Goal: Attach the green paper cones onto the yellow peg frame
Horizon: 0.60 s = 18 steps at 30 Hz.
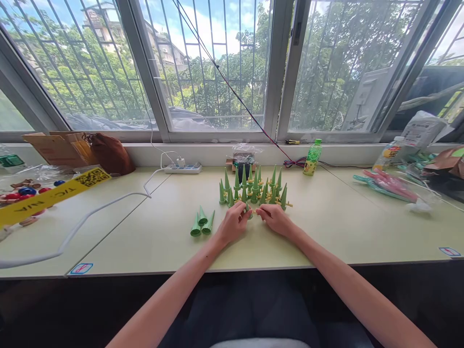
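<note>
Forearms (188, 275) reached inward over the near edge of table (145, 241). Left hand (235, 222) pinched a green cone (249, 211), nearer than the standing cones (254, 186); right hand (276, 217), at right, gripped a small piece (255, 211), probably yellow.

forearms (195, 270) bare | fingers (264, 212) bare | lap clothing (253, 304) dark navy | pale grey garment edge (260, 343) below

Just beyond the left hand (234, 224) and right hand (277, 218), a dense cluster of upright green cones (255, 188) blocks a straight reach forward. Three loose green cones (202, 222) obstruct the left hand's near left; farther left runs a white cable (105, 203). Rightward of the right hand, the tabletop (348, 227) leaves room to pass, short of the green-capped bottle (312, 157) farther forward.
</note>
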Tool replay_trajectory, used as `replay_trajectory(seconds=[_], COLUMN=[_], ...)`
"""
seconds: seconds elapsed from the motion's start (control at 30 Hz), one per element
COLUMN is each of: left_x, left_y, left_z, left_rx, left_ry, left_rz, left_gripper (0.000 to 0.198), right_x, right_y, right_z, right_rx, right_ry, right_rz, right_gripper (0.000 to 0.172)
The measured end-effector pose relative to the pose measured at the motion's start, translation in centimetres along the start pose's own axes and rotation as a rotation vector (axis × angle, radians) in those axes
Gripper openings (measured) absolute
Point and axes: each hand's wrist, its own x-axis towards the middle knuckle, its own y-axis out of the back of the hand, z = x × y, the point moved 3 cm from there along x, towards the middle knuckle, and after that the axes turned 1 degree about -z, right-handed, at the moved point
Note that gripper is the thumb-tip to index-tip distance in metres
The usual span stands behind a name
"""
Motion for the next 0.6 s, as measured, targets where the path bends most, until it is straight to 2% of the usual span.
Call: replay_trajectory(seconds=[0.13,0.3,0.6], left_x=[0.03,0.04,-0.02], left_y=[-0.01,-0.05,-0.01], left_z=[-0.11,-0.23,-0.06], left_rx=[0.018,0.036,0.024], left_ry=[-0.003,-0.007,-0.018], left_rz=[0.014,0.016,0.015], left_gripper=[0.019,0.018,0.017], right_x=[-0.02,-0.06,0.05], right_y=[0.00,-0.05,0.00], right_z=[-0.01,0.09,-0.20], right_rx=[0.025,0.040,0.008], right_ry=[0.013,0.031,0.010], right_rz=[0.027,0.030,0.002], right_gripper=[0.023,0.018,0.030])
